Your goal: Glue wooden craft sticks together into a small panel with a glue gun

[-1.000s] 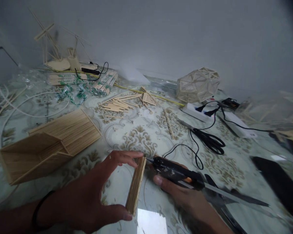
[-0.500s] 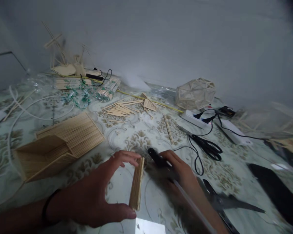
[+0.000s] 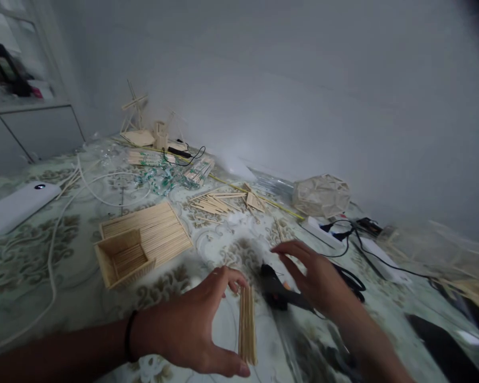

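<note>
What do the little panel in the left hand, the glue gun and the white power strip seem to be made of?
Panel: probably wood or bamboo, pale and apparently unpainted; parallel stick lines show.
Glue gun: likely plastic, dark, with an orange part; blur hides its finish.
Power strip: probably plastic; evenly white and smooth-looking.

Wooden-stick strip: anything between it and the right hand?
Yes: in this view, the black glue gun lies between the right hand and the wooden-stick strip. Nothing visible separates the left hand from the strip.
</note>
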`<control>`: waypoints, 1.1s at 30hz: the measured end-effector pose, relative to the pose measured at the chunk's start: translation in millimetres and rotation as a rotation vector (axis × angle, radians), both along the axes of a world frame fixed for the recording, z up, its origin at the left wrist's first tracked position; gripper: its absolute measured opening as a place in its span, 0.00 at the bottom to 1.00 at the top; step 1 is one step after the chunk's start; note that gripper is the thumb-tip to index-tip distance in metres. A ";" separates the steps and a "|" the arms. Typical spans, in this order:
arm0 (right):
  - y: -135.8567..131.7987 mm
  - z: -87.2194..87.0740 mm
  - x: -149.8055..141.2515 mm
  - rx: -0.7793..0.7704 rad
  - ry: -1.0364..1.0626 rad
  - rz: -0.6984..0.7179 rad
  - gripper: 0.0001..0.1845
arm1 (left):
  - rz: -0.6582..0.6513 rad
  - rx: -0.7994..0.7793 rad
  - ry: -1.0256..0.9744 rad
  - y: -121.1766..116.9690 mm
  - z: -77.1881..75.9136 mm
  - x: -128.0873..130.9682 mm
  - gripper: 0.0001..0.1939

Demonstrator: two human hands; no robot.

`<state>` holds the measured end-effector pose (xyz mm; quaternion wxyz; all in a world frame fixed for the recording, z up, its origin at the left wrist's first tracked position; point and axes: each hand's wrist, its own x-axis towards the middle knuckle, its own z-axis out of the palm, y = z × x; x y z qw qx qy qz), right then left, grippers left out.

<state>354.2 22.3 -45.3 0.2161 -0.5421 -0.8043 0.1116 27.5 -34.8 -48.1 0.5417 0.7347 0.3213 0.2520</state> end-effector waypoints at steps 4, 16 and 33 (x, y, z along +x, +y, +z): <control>59.2 -11.6 -69.6 -0.053 0.020 0.134 0.10 | -0.020 -0.004 0.002 -0.6 -1.3 0.3 0.53; 119.7 -45.8 -135.0 -0.156 0.165 0.050 0.19 | -0.051 -0.029 0.012 3.3 3.2 -3.3 0.65; -37.7 -11.8 -44.5 -0.295 0.909 -0.117 0.26 | 0.048 0.147 0.113 2.9 -10.2 -3.5 0.58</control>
